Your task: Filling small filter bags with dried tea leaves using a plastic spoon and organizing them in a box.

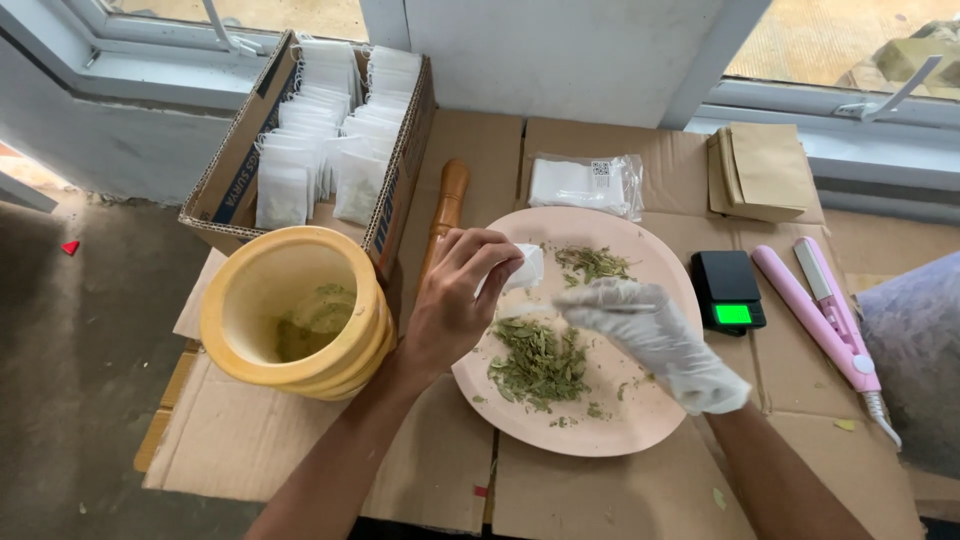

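My bare left hand point(462, 300) pinches a small white paper sachet point(524, 268) over a round pale pink plate point(640, 420). My right hand point(650, 335), in a white glove, hovers just right of it with its fingers drawn together near the sachet's mouth; whether it holds any leaves I cannot tell. Two heaps of dried green leaves lie on the plate: a bigger one point(538, 365) below the hands and a smaller one point(592, 263) toward the far rim.
A yellow mortar point(290, 312) with green residue stands at left, a wooden pestle point(447, 205) behind my left hand. A cardboard box point(225, 190) holds several filled white sachets. A bag of empty sachets point(587, 183), brown envelopes point(762, 170), a small black scale point(728, 290) and a pink sealer point(822, 310) lie right.
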